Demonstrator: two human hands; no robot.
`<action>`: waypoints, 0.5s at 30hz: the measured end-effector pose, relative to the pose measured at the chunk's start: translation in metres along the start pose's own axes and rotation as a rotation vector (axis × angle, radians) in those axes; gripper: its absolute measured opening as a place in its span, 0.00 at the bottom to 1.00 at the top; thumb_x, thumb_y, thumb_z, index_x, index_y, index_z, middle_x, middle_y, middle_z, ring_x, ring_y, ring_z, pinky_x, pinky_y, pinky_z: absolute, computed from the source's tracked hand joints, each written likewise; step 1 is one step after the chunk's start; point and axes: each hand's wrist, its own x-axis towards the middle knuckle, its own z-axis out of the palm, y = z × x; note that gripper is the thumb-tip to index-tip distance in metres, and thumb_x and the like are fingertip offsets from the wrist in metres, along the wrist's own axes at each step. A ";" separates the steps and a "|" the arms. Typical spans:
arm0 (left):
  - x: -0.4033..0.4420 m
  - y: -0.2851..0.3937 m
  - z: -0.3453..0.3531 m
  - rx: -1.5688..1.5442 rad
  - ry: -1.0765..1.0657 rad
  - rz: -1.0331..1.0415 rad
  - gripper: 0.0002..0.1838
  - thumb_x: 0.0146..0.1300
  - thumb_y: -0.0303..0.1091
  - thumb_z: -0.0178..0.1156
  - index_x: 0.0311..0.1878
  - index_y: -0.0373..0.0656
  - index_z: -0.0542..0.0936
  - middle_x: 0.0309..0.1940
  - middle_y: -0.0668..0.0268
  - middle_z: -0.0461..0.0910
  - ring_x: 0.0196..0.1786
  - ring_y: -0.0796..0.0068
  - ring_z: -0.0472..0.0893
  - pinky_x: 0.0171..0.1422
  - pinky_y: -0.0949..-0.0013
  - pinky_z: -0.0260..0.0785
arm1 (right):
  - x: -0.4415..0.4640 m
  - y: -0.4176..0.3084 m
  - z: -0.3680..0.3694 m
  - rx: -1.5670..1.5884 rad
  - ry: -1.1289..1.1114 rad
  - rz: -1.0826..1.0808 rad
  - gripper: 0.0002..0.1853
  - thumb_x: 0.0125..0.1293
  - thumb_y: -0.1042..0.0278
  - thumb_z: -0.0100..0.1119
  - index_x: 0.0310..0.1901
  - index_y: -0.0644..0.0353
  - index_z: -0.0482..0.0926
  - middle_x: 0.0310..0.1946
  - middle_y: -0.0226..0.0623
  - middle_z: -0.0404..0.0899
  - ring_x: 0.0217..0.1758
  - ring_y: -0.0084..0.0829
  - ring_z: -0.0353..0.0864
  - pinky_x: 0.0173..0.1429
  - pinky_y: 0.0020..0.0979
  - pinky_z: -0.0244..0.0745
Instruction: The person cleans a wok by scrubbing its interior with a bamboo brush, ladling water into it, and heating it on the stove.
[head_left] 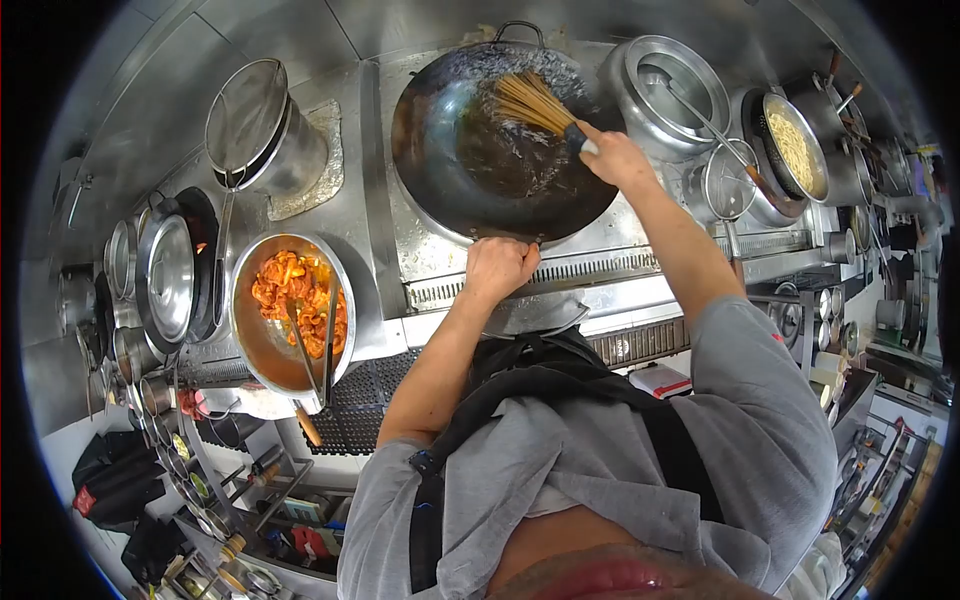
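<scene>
A large dark wok (430, 150) sits on the range with a loop handle (519, 26) at its far side. Water and foam streak its inner surface. My right hand (613, 157) is closed around the dark grip of a bamboo wok brush (533, 103), whose splayed bristles press against the upper right of the wok's inside. At the near rim, my left hand (502, 268) is wrapped into a fist on the wok's near handle, which the fingers mostly cover.
Left of me, a steel bowl (243, 340) holds orange-red food, tongs and a wooden-handled utensil. A strainer (245, 115) rests over a tall pot behind it. To the right stand a big pot (640, 110) with a ladle, a mesh skimmer (728, 183) and a pan of noodles (792, 150).
</scene>
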 end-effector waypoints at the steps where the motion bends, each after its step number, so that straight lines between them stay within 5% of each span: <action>1: -0.001 0.000 0.001 0.006 0.007 -0.001 0.20 0.61 0.43 0.60 0.15 0.45 0.81 0.17 0.60 0.80 0.23 0.55 0.82 0.30 0.53 0.74 | -0.010 0.004 -0.009 -0.001 -0.029 -0.003 0.33 0.63 0.56 0.60 0.72 0.38 0.67 0.50 0.55 0.82 0.56 0.52 0.80 0.61 0.48 0.74; 9: 0.001 -0.001 0.000 0.002 -0.034 -0.014 0.19 0.62 0.43 0.59 0.18 0.43 0.84 0.18 0.58 0.82 0.24 0.55 0.83 0.34 0.55 0.77 | -0.018 0.052 -0.046 -0.185 -0.048 -0.058 0.32 0.64 0.55 0.59 0.71 0.36 0.67 0.44 0.53 0.83 0.53 0.51 0.82 0.59 0.48 0.76; 15: 0.002 -0.001 0.000 0.006 -0.016 -0.008 0.19 0.61 0.43 0.61 0.16 0.45 0.82 0.18 0.61 0.81 0.23 0.55 0.82 0.30 0.54 0.74 | 0.004 -0.079 0.030 0.100 -0.119 0.026 0.31 0.62 0.56 0.57 0.69 0.44 0.68 0.48 0.52 0.84 0.51 0.51 0.83 0.60 0.47 0.77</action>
